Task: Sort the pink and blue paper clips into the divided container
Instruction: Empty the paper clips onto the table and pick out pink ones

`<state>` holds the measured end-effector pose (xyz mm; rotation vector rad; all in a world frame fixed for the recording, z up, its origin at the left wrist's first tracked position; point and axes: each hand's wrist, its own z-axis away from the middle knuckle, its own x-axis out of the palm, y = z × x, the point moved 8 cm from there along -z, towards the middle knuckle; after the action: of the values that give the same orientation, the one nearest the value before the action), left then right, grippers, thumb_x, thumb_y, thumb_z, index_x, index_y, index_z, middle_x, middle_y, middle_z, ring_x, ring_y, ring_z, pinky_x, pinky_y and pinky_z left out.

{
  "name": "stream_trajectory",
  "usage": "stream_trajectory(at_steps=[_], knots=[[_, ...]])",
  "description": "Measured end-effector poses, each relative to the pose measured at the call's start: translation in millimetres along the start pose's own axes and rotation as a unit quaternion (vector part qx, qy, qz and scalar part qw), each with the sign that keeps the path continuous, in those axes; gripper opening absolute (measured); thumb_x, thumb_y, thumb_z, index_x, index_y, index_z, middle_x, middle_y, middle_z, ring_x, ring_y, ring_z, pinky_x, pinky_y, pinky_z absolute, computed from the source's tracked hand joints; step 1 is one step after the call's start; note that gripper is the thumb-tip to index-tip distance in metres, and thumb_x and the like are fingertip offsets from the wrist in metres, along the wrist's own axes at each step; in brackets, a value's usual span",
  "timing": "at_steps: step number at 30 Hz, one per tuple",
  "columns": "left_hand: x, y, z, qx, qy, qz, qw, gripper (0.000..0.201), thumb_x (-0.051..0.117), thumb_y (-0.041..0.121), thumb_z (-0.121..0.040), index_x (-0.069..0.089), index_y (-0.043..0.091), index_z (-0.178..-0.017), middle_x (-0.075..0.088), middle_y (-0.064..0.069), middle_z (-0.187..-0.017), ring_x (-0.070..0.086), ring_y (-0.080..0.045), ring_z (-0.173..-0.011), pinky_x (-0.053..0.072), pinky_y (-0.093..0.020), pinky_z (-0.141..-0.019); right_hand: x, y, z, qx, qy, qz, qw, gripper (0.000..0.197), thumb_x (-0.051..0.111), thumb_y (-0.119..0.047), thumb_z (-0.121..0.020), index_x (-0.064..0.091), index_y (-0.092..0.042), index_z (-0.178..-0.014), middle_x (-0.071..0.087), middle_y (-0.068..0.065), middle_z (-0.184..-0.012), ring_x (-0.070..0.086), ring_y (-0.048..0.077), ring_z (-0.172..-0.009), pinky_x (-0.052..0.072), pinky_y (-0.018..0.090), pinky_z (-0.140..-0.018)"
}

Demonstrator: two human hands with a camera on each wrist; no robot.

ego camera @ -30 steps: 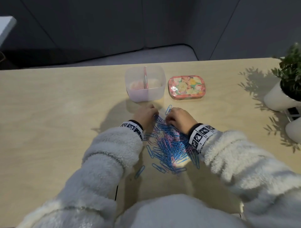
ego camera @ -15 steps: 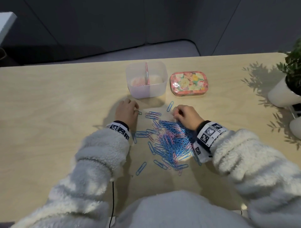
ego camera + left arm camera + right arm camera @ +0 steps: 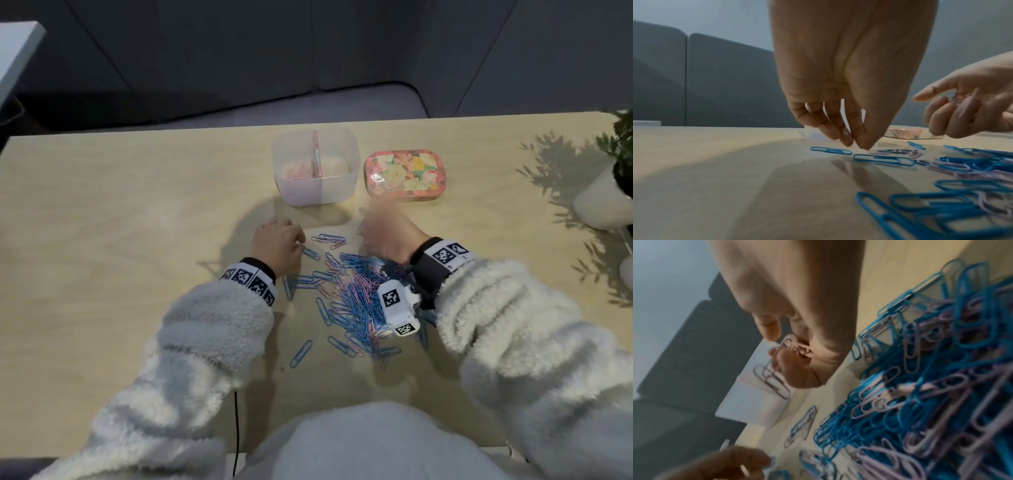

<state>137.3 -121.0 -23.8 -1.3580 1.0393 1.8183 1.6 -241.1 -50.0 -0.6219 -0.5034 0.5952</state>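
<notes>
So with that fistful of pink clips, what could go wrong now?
The right hand grips several pink clips loosely, some dangling; a few might drop before reaching the divided container. In the mixed pile clips overlap, so a blue one could hitch along. The left hand pinches near blue clips.

A rounded rectangular tin with a pink floral lid [image 3: 405, 174] lies flat on the pale wooden tabletop [image 3: 120, 212], toward its far edge. By the right edge stands a white ceramic pot holding a green leafy plant [image 3: 613, 178], its leaf shadows cast across the wood. A thin black cable [image 3: 235, 431] hangs over the near edge. Beyond the far edge runs grey upholstered seating [image 3: 274, 61].
</notes>
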Motion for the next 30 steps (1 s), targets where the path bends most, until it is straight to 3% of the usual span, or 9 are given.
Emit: stream_trajectory(at_steps=[2,4,8,14,17,19,22,27,30], knots=[[-4,9,-6,0.014,0.018,0.010,1.000,0.020,0.052,0.027,-0.090,0.063,0.019,-0.104,0.061,-0.005,-0.108,0.053,-0.026,-0.106,0.039,-0.037,-0.086,4,-4,-3,-0.053,0.038,0.206,0.976,0.034,0.051,-0.034,-0.091,0.051,-0.012,-0.066,0.043,0.002,-0.057,0.032,0.012,-0.040,0.024,0.018,-0.035],[-4,19,-13,0.022,0.016,0.006,1.000,0.021,0.052,0.028,-0.090,0.062,0.018,-0.105,0.061,-0.004,-0.110,0.052,-0.026,-0.107,0.039,-0.037,-0.087,15,-13,-6,-0.150,0.070,0.386,0.908,0.030,0.062,-0.030,-0.086,0.061,-0.003,-0.075,0.051,0.005,-0.063,0.038,0.012,-0.048,0.032,0.023,-0.040],[7,23,-24,0.017,-0.040,0.009,0.999,0.019,0.059,0.025,-0.086,0.063,0.012,-0.098,0.061,-0.009,-0.109,0.053,-0.030,-0.106,0.040,-0.040,-0.093,38,-17,-7,-0.234,0.079,0.574,0.780,0.020,0.072,-0.025,-0.074,0.067,-0.013,-0.090,0.066,0.010,-0.096,0.057,0.024,-0.086,0.040,0.029,-0.072],[4,10,-18,-0.033,-0.023,0.145,0.989,0.013,0.055,0.012,-0.088,0.057,0.005,-0.099,0.064,-0.013,-0.095,0.057,-0.027,-0.089,0.043,-0.035,-0.078,40,-19,-11,-0.220,0.086,0.642,0.730,0.012,0.064,-0.021,-0.082,0.066,-0.014,-0.090,0.066,0.011,-0.103,0.060,0.031,-0.097,0.039,0.030,-0.074],[9,11,-10,-0.061,-0.064,0.301,0.950,0.019,0.046,0.009,-0.093,0.050,0.009,-0.112,0.057,-0.004,-0.079,0.054,-0.017,-0.072,0.043,-0.026,-0.068,35,-18,-14,-0.212,0.050,0.599,0.771,0.016,0.058,-0.020,-0.086,0.063,-0.006,-0.092,0.067,0.013,-0.099,0.060,0.030,-0.093,0.041,0.031,-0.075],[12,15,-5,-0.083,-0.097,0.391,0.911,0.016,0.039,0.004,-0.094,0.051,0.015,-0.096,0.052,0.002,-0.072,0.057,-0.005,-0.061,0.043,-0.012,-0.053,27,-22,-8,-0.198,0.038,0.524,0.827,0.020,0.054,-0.019,-0.090,0.060,0.000,-0.091,0.064,0.014,-0.087,0.059,0.025,-0.079,0.045,0.032,-0.070],[16,14,0,-0.118,-0.113,0.461,0.872,0.023,0.041,0.008,-0.094,0.046,0.018,-0.074,0.049,0.001,-0.068,0.058,0.003,-0.046,0.041,-0.011,-0.046,9,-22,4,-0.139,-0.010,0.308,0.941,0.020,0.046,-0.011,-0.095,0.051,-0.003,-0.077,0.050,0.001,-0.049,0.043,0.009,-0.038,0.036,0.016,-0.037],[27,26,-3,-0.045,-0.147,0.325,0.933,0.009,0.060,0.021,-0.087,0.058,0.014,-0.092,0.057,-0.003,-0.077,0.055,-0.017,-0.065,0.045,-0.027,-0.064,-20,-16,10,-0.085,-0.022,0.044,0.995,0.022,0.036,0.006,-0.092,0.054,-0.004,-0.085,0.051,0.007,-0.058,0.045,0.007,-0.035,0.037,0.016,-0.035],[23,41,-9,0.030,-0.138,0.191,0.971,0.012,0.060,0.015,-0.084,0.064,0.008,-0.093,0.059,-0.006,-0.085,0.057,-0.025,-0.082,0.040,-0.027,-0.071,-29,-6,10,-0.060,-0.018,0.057,0.996,0.025,0.030,-0.001,-0.090,0.055,-0.004,-0.087,0.046,0.006,-0.065,0.044,0.010,-0.041,0.033,0.017,-0.036]])
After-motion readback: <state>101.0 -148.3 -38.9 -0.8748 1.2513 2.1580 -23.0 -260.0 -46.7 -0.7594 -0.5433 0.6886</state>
